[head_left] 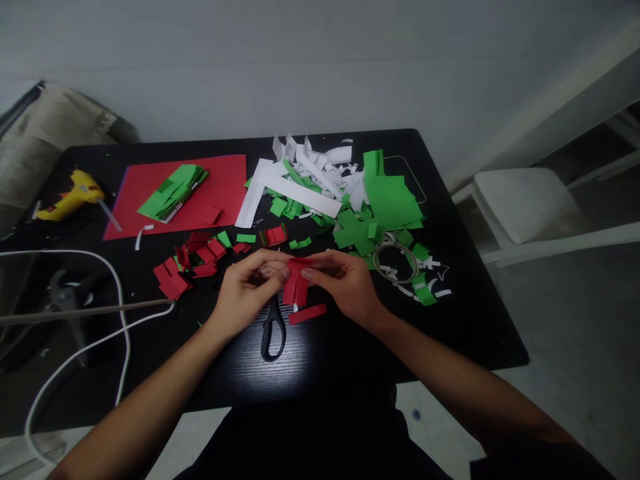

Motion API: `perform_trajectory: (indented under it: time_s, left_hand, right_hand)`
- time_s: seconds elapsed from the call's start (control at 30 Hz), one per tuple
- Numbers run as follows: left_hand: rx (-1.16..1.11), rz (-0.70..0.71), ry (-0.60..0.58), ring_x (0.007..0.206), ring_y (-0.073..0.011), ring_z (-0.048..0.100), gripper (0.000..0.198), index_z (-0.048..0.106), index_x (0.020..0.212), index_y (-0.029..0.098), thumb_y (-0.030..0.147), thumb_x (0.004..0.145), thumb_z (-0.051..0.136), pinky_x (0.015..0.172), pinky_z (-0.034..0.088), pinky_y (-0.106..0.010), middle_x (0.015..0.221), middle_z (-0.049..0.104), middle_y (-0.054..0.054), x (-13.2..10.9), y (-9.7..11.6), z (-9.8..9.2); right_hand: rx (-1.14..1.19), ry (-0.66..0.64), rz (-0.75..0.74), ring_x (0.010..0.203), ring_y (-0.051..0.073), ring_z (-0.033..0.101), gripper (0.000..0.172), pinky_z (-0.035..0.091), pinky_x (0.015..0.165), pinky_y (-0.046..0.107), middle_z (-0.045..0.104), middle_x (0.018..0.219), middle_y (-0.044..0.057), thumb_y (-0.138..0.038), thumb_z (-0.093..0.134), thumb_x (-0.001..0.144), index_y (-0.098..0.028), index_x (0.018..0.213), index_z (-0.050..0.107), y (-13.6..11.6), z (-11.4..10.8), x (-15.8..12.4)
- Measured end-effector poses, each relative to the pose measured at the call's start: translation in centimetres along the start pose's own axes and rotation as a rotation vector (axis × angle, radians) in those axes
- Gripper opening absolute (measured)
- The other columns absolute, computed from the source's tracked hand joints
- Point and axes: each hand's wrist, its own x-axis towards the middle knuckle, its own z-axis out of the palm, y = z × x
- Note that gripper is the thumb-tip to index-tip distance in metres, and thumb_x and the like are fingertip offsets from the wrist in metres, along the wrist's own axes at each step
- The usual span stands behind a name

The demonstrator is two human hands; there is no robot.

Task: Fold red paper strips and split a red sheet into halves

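Note:
Between my two hands is a piece of folded red paper, split by a slit down its lower part. My left hand pinches its left side with thumb and fingers, and my right hand pinches the right side. Just below lies a loose red paper strip. Black-handled scissors rest on the table under the held paper, their blades hidden. Left of my left hand is a pile of folded red paper pieces with some green among them.
A yellow glue gun lies at the far left, near a red sheet bearing a green paper stack. White strips and green sheets cover the back. A ring sits right; a white cable loops left.

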Motion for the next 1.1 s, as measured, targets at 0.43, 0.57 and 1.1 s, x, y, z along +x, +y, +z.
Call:
perform_trajectory:
  time_s: [0.43,0.57,1.1]
  left_hand:
    - [0.041,0.027,-0.046,0.065,-0.0125,0.061,0.007,0.074,0.088,0.019,0.023,0.088,0.069,0.061,0.049,-0.023,0.077,0.071,-0.001,-0.28,0.06,-0.16]
    - [0.040,0.046,-0.064,0.067,-0.0126,0.061,0.007,0.072,0.088,0.018,0.021,0.090,0.066,0.062,0.049,-0.023,0.079,0.071,-0.002,-0.31,0.10,-0.13]
    - [0.122,0.129,-0.001,0.073,-0.0144,0.068,0.010,0.072,0.098,0.019,0.026,0.094,0.066,0.067,0.053,-0.024,0.086,0.075,-0.003,-0.78,0.04,-0.05]
  right_hand:
    - [-0.075,-0.003,-0.138,0.082,0.017,0.076,0.003,0.062,0.079,0.030,0.080,0.085,0.001,-0.027,0.079,0.082,-0.025,0.083,0.080,-0.24,0.16,-0.23]
    - [-0.092,-0.014,-0.164,0.083,0.018,0.076,0.005,0.062,0.081,0.031,0.080,0.084,0.000,-0.024,0.076,0.084,-0.025,0.083,0.081,-0.49,0.21,-0.45]
    - [-0.101,-0.049,-0.175,0.088,0.018,0.077,0.008,0.062,0.084,0.032,0.082,0.093,0.000,-0.022,0.076,0.086,-0.027,0.089,0.081,-0.51,0.34,-0.76]
